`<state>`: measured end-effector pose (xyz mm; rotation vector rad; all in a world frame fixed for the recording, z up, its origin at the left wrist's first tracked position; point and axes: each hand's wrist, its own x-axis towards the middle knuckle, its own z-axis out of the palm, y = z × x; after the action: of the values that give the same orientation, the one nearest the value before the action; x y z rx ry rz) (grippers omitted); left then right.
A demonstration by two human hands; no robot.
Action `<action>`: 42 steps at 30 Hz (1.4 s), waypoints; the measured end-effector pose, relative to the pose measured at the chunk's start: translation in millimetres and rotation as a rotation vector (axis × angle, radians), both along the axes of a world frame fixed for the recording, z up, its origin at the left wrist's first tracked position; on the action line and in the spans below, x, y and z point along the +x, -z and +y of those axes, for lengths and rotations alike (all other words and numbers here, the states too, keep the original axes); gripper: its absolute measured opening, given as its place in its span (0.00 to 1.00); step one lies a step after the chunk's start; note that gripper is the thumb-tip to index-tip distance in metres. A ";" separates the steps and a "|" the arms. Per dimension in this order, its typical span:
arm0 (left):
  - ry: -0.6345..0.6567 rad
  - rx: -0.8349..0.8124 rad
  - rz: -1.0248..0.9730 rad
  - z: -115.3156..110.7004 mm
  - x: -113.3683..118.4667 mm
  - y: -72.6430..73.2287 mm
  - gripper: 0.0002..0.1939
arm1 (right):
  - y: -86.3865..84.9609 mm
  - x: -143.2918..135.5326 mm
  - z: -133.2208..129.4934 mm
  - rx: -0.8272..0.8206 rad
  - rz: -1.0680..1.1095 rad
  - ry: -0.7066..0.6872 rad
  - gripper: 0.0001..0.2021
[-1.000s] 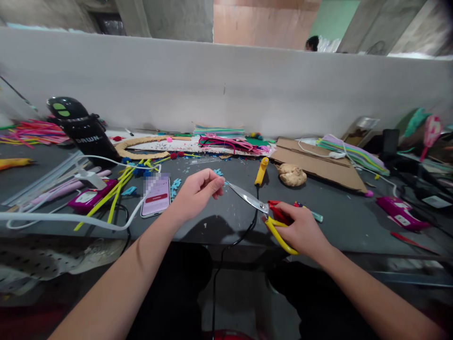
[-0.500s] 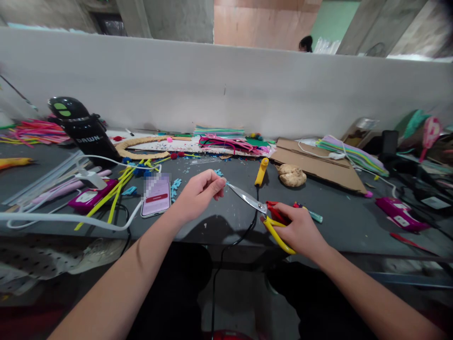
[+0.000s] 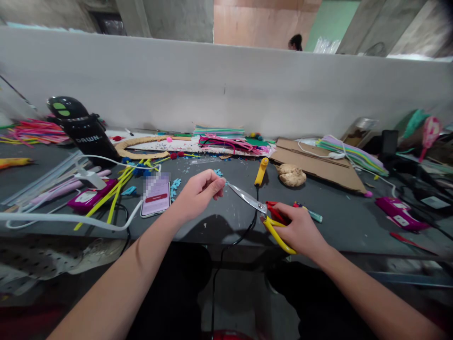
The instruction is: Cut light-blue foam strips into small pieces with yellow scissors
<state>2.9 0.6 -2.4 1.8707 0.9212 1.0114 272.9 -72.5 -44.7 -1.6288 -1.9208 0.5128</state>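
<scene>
My left hand is pinched closed, thumb against forefinger, on a small light-blue piece that barely shows at the fingertips. In my right hand is a pair of scissors with one red and one yellow handle. Their pointed blades reach left to the light-blue piece, tips close to my left fingers. More light-blue cut pieces lie left of my left hand, beside a phone. A yellow-handled tool with a black cord stands behind the scissors.
A black bottle stands at the left, near yellow strips and a purple device with a white cable. Behind the scissors are a tan lump and a cardboard sheet. Another purple device lies right. A white partition closes the back.
Both hands and the scissors stay almost exactly where they were. Beyond the partition, a person's head has shifted a little to the left.
</scene>
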 end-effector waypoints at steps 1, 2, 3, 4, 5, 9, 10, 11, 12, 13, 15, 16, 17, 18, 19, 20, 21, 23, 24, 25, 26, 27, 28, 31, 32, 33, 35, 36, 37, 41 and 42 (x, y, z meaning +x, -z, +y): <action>0.003 -0.002 -0.003 0.2 -0.1 0.4 0.17 | -0.2 -0.1 0.1 0.001 -0.002 0.000 0.06; 0.004 -0.005 -0.004 0.3 -0.2 0.7 0.16 | -0.5 -0.1 0.2 0.004 -0.005 -0.002 0.06; 0.004 -0.008 -0.004 0.4 -0.2 0.9 0.16 | -0.8 -0.1 0.4 0.007 -0.009 -0.004 0.06; 0.003 -0.010 -0.002 0.5 -0.3 1.1 0.16 | -1.2 -0.1 0.6 0.011 -0.014 -0.009 0.05; 0.004 -0.010 -0.001 0.5 -0.3 1.1 0.16 | -1.5 0.0 0.9 0.015 -0.021 -0.013 0.05; 0.002 -0.005 -0.003 -0.2 0.2 -0.4 0.16 | -2.2 0.2 0.7 0.042 -0.045 -0.003 0.05; -0.004 -0.003 -0.002 -0.4 0.4 -0.9 0.16 | -2.3 0.1 0.3 0.048 -0.040 0.005 0.06; -0.013 0.000 -0.001 -0.7 0.6 -1.3 0.17 | -2.5 0.0 -0.3 0.048 -0.028 0.015 0.08; -0.018 0.004 0.000 -0.9 0.8 -1.6 0.17 | -2.6 -0.1 -0.9 0.044 -0.016 0.022 0.09; -0.020 0.008 0.001 -1.0 1.0 -1.6 0.18 | -2.7 -0.3 -1.5 0.038 -0.006 0.024 0.11; -0.016 0.015 0.005 -1.1 1.1 -1.2 0.18 | -2.5 -0.6 -2.4 0.027 -0.002 0.017 0.10; -0.012 0.017 0.009 -1.0 1.1 -0.8 0.18 | -2.2 -0.7 -2.6 0.022 -0.007 0.008 0.09; -0.010 0.020 0.014 -1.0 1.1 -0.5 0.17 | -1.7 -0.7 -2.7 0.018 -0.013 -0.002 0.07; -0.010 0.021 0.020 -1.0 1.1 -0.3 0.17 | -1.0 -0.7 -2.6 0.014 -0.019 -0.008 0.06; -0.013 0.024 0.026 -1.0 1.1 -0.2 0.17 | -0.4 -0.6 -2.4 0.009 -0.023 -0.011 0.04; -0.016 0.028 0.031 -1.0 1.1 -0.3 0.18 | 0.1 -0.5 -2.2 0.005 -0.026 -0.012 0.04; -0.019 0.030 0.036 -1.0 1.1 -0.5 0.18 | 0.4 -0.5 -2.0 0.002 -0.030 -0.010 0.04; -0.022 0.030 0.043 -1.2 1.1 -0.8 0.18 | 0.3 -0.3 -1.8 0.003 -0.034 -0.004 0.05; -0.022 0.029 0.046 -1.2 1.0 -0.8 0.18 | 0.0 -0.2 -1.8 0.004 -0.031 -0.004 0.05; -0.022 0.028 0.048 -1.3 1.0 -0.8 0.18 | -0.4 -0.1 -1.8 0.006 -0.028 -0.006 0.06; -0.021 0.027 0.050 -1.3 0.9 -0.7 0.18 | -0.8 0.0 -1.8 0.011 -0.026 -0.007 0.06; -0.021 0.027 0.050 -1.3 0.7 -0.5 0.18 | -1.1 0.2 -1.8 0.018 -0.027 -0.009 0.07; -0.022 0.027 0.050 -1.3 0.6 -0.3 0.18 | -1.3 0.4 -1.7 0.027 -0.032 -0.009 0.07; -0.029 0.032 0.053 -0.9 0.1 0.2 0.18 | -1.6 0.7 -1.2 0.043 -0.061 0.002 0.06; -0.030 0.034 0.054 -0.7 0.0 0.2 0.18 | -1.7 0.7 -1.0 0.042 -0.069 0.007 0.06; -0.030 0.034 0.055 -0.5 -0.2 0.2 0.18 | -2.0 0.6 -0.9 0.038 -0.073 0.012 0.06; -0.026 0.032 0.060 -0.1 -0.4 0.2 0.18 | -2.9 0.3 -0.8 0.029 -0.075 0.014 0.05; -0.025 0.031 0.062 0.0 -0.5 0.2 0.18 | -3.4 0.2 -0.9 0.025 -0.072 0.011 0.05; -0.024 0.030 0.064 0.0 -0.6 0.4 0.18 | -4.0 0.3 -1.1 0.019 -0.068 0.005 0.05; -0.021 0.031 0.069 -0.3 -1.2 1.6 0.18 | -5.0 1.1 -1.4 0.005 -0.062 -0.014 0.05; -0.020 0.031 0.072 -0.4 -1.3 1.9 0.17 | -4.8 1.3 -1.3 0.003 -0.066 -0.014 0.05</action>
<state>1.6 0.2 -4.3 1.9380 0.9730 0.9814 274.2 -73.8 -40.0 -1.6510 -1.9812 0.4667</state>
